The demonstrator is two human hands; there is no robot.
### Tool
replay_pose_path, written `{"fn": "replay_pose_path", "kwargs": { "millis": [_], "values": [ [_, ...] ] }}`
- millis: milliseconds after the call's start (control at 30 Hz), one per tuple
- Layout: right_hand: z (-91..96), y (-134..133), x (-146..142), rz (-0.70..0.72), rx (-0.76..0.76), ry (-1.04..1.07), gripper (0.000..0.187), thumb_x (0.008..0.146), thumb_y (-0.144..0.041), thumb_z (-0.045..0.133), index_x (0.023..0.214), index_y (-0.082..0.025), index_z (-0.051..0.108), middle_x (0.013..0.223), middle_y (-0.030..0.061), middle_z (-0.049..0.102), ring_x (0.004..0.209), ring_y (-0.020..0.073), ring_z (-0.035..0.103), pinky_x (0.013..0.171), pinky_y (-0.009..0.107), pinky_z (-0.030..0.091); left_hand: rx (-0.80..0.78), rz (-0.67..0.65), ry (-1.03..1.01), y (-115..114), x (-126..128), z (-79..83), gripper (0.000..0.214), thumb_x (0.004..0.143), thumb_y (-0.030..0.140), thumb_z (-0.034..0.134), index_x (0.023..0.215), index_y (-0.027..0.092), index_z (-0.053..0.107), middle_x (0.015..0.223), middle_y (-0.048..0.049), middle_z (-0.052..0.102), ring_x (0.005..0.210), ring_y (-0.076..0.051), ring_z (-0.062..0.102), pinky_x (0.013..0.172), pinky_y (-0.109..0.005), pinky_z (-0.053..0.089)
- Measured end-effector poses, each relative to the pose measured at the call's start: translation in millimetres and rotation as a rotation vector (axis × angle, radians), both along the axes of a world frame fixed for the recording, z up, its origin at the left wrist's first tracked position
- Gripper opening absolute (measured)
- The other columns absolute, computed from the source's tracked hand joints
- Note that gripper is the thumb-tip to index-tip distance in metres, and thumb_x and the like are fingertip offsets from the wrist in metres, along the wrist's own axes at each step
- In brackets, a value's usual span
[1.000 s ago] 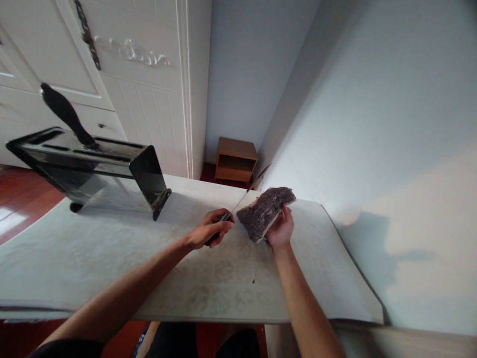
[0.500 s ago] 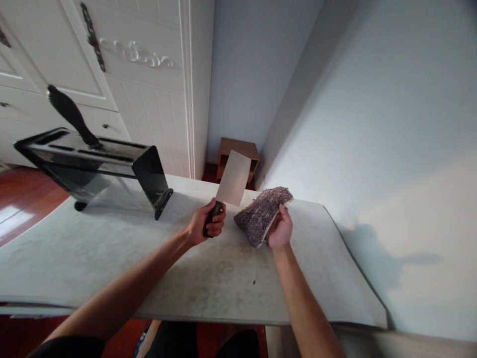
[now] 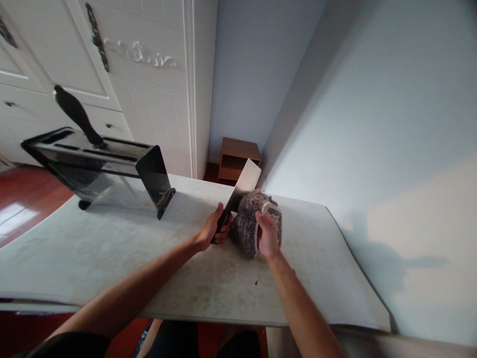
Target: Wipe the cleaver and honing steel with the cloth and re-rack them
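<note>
"How are your hands set?"

"Above the white tabletop (image 3: 167,288), my right hand (image 3: 268,234) pinches the bunched cloth (image 3: 248,223), thumb folded over it. My left hand (image 3: 213,228) is wrapped round the black handle (image 3: 224,219) of the cleaver (image 3: 249,178)."

"And the blade?"

"It slants up and away from me, its lower part behind the cloth; how hard they press, I can't tell. I'd keep thick folds between fingers and edge, work flat along the face, and hold the left wrist steady."

"Farther off?"

"The knife block (image 3: 149,171), well apart, then a small wooden cabinet (image 3: 241,148)."
</note>
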State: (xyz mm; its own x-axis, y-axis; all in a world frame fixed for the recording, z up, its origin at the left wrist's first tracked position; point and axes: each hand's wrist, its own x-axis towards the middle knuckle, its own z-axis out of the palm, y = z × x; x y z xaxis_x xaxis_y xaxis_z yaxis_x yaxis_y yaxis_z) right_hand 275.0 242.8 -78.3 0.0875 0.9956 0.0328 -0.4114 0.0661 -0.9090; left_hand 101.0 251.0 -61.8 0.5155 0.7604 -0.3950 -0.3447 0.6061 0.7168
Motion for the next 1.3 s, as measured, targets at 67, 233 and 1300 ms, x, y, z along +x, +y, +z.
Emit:
{"fn": "replay_pose_path", "kwargs": {
  "millis": [67,233,1300],
  "values": [
    [-3.7,-1.5,-2.2,0.022,0.075,-0.212,0.029,0.077,-0.043,0.073,0.076,-0.018,0.059,0.069,-0.0012,0.050,0.066,0.0124,0.046,0.065,0.025,0.039,0.040,0.027,0.056,-2.2,2.1,-0.7,0.059,0.082,0.076,0.027,0.073,0.020,0.042,0.048,0.0076,0.030,0.032,-0.004,0.020,0.029,-0.014,0.018],
    [7.1,-7.2,-6.1,0.041,0.198,-0.552,0.028,0.078,-0.042,0.069,0.078,-0.015,0.060,0.070,-0.0002,0.048,0.066,0.0115,0.040,0.063,0.024,0.036,0.132,0.041,0.095,-5.6,5.7,-6.1,0.066,0.074,0.084,0.036,0.068,0.019,0.042,0.048,0.0070,0.033,0.032,-0.003,0.024,0.030,-0.015,0.021],
    [10.9,-0.2,8.2,-0.055,0.308,-0.700,0.021,0.084,-0.022,0.054,0.099,-0.021,0.068,0.093,0.0006,0.067,0.087,0.0171,0.059,0.082,0.027,0.046,0.031,0.002,0.030,-7.2,3.7,3.8,0.066,0.075,0.085,0.025,0.074,0.021,0.040,0.049,0.0086,0.027,0.033,-0.003,0.018,0.030,-0.014,0.019]
  ]
}}
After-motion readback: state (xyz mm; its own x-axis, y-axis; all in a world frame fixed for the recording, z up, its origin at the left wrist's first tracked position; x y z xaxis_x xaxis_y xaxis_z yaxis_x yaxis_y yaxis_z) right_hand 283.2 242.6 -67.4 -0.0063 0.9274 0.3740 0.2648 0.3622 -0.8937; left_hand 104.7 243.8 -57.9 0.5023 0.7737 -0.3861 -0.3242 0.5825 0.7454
